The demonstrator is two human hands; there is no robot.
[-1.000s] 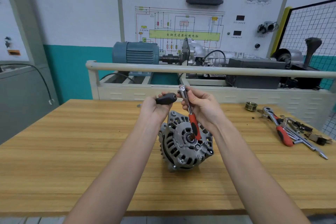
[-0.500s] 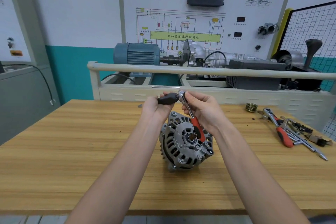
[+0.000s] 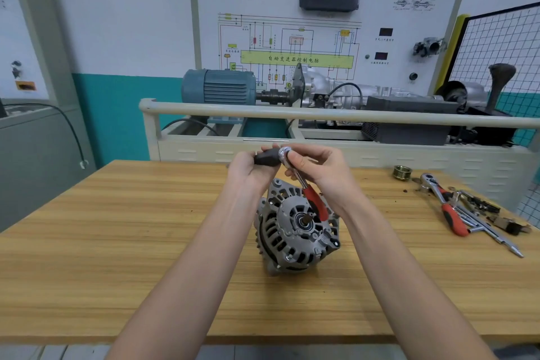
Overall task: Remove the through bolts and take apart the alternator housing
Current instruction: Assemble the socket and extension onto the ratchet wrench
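Note:
A silver alternator (image 3: 295, 231) stands on the wooden table (image 3: 117, 242), its vented front face and bare shaft turned toward me. Above it, my left hand (image 3: 248, 169) grips a black tool handle (image 3: 267, 158) lying level. My right hand (image 3: 321, 172) holds a small ratchet with a red grip (image 3: 314, 202); its fingers pinch the chrome head (image 3: 285, 155), which touches the end of the black handle. The ratchet's red grip hangs down in front of the alternator's upper face. Neither hand touches the alternator.
At the table's right lie a brass-coloured pulley (image 3: 402, 172), a second red-handled ratchet (image 3: 444, 204), and several extensions and small parts (image 3: 485, 219). A beige rail (image 3: 321, 117) and a training bench with a blue motor (image 3: 219, 88) stand behind the table.
Both hands and the two tools have stayed nearly in place above the alternator; my right fingers have shifted up around the ratchet head. The alternator has not moved.

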